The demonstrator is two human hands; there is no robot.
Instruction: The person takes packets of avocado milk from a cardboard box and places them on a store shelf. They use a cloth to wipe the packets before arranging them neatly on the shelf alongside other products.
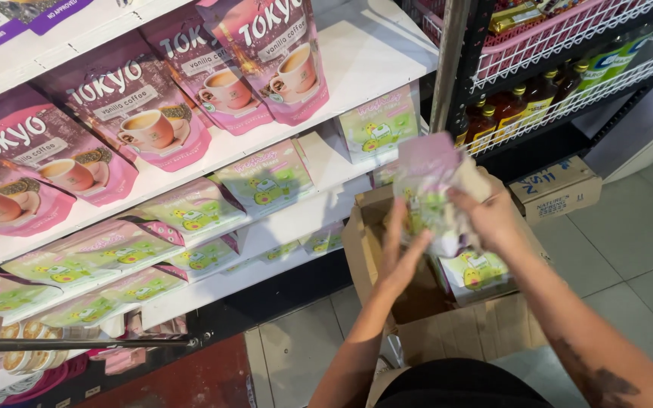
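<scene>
Directly above the open cardboard box [447, 332] on the floor, both hands hold a small stack of pastel pouches [431, 189], pink and pale green with little yellow-green cartoon figures; motion blurs the stack. The left hand [400, 261] props it from below, fingers stretched up along its near face, only loosely curled. The right hand [493, 219] clasps the stack from the side, fingers wrapped over its edge. Inside the box, under the hands, more such pouches [476, 273] stand upright. Beyond the box, the white shelves [296, 219] carry rows of matching pouches, and higher up, larger pink coffee bags [153, 113].
</scene>
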